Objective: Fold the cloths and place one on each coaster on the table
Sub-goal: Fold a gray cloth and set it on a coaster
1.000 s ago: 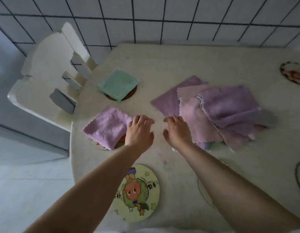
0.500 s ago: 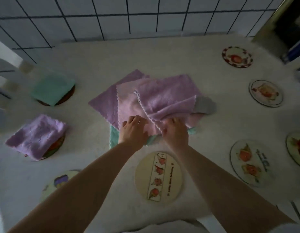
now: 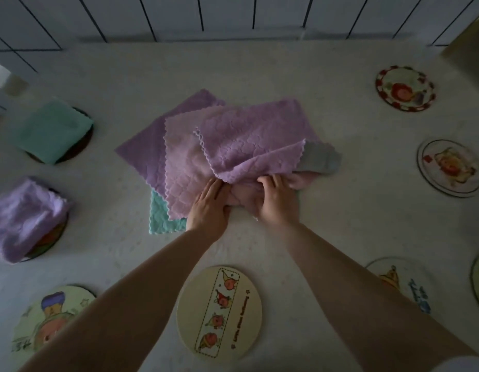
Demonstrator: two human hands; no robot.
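So far two coasters carry folded cloths [image 3: 51,130]; our left hand [image 3: 208,205] and right hand [image 3: 277,201] grip the pile's [image 3: 195,146] near edge, six coasters [image 3: 219,314] bare.

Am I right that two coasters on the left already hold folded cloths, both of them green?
Not quite. The head view shows two covered coasters on the left, but only the far one holds a green cloth; the near one holds a purple cloth. Both hands are at the pile.
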